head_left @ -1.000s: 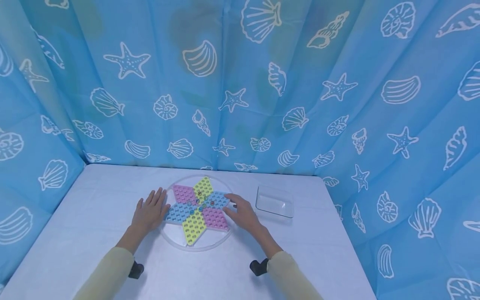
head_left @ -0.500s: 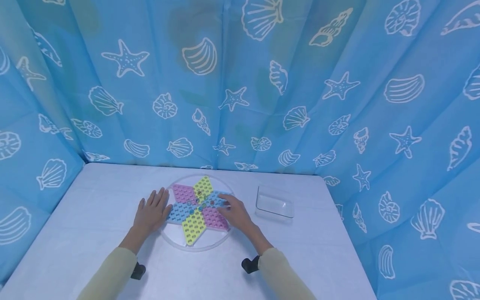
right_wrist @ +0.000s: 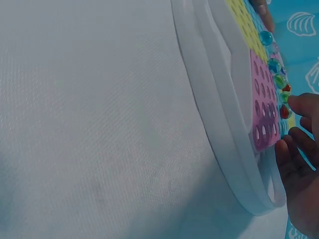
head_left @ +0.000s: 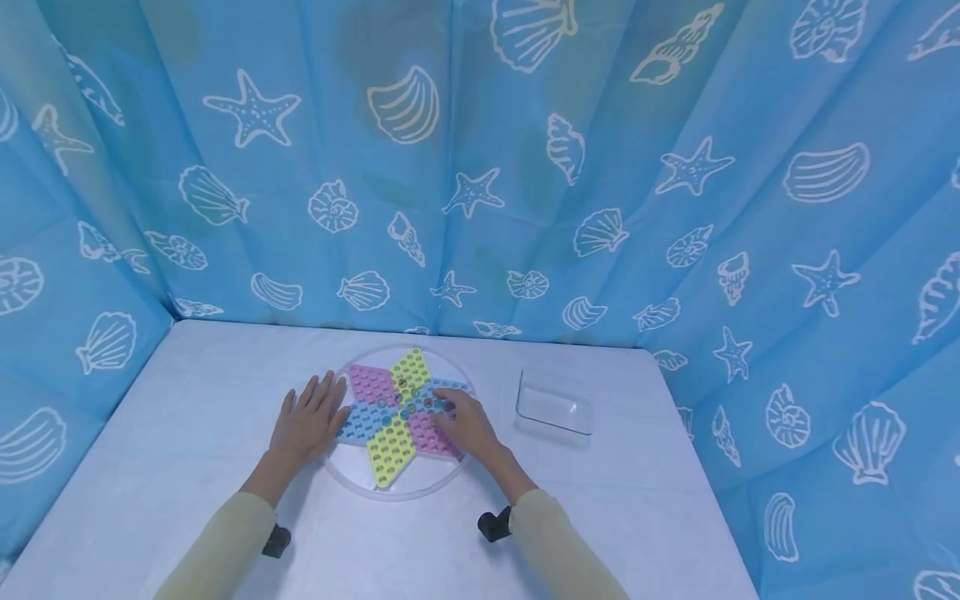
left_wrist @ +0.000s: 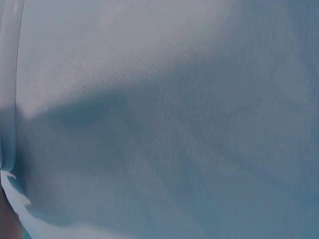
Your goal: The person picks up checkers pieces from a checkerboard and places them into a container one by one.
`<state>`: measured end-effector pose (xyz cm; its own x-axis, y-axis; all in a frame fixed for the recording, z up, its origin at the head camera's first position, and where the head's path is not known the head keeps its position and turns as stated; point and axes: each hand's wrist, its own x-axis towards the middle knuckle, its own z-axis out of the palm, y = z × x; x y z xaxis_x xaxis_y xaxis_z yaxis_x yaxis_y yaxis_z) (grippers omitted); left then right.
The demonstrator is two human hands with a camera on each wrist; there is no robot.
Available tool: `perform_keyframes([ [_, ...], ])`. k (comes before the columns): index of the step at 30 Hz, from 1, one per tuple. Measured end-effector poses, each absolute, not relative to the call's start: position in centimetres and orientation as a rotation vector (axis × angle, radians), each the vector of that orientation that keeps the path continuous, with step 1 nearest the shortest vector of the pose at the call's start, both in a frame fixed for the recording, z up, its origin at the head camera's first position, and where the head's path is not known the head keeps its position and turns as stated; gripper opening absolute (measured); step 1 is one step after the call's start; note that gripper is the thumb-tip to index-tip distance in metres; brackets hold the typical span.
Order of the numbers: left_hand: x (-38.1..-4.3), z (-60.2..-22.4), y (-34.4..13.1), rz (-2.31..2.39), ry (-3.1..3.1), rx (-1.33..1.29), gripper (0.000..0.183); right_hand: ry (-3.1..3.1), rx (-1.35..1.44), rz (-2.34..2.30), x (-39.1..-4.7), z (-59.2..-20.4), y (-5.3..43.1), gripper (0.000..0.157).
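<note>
I see from afar the white table (head_left: 390, 550), on it the round star-patterned board (head_left: 388, 457), the left hand (head_left: 306, 423) at its left edge, fingers spread, and the right hand (head_left: 469, 423) by its marbles (right_wrist: 279, 81), whether pinching one I can't tell.

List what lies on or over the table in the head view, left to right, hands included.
Left hand, Chinese checkers board, right hand, clear rectangular dish.
</note>
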<state>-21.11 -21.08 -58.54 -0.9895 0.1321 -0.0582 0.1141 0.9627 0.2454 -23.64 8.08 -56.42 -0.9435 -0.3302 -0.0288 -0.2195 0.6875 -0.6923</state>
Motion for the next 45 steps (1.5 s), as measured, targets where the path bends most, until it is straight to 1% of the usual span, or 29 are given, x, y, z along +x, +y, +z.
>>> perform_keyframes([
  [8, -21.2, -58.5, -21.0, 0.34, 3.057, 0.194, 0.07, 2.781, -0.444, -1.069, -24.0, -56.8, 7.5, 0.045],
  [17, -21.1, -58.3, -21.1, 0.335, 3.061, 0.202, 0.07, 2.873, -0.51, -1.003, -24.5, -57.2, 7.1, 0.039],
  [28, -21.2, -58.4, -21.0, 0.302, 3.069, 0.206, 0.07, 2.96, -0.487, -0.954, -24.9, -57.6, 6.7, 0.03],
  [45, -21.1, -58.4, -20.8, 0.286, 3.087, 0.207, 0.07, 2.959, -0.422, -1.032, -24.7, -57.7, 6.7, 0.019],
])
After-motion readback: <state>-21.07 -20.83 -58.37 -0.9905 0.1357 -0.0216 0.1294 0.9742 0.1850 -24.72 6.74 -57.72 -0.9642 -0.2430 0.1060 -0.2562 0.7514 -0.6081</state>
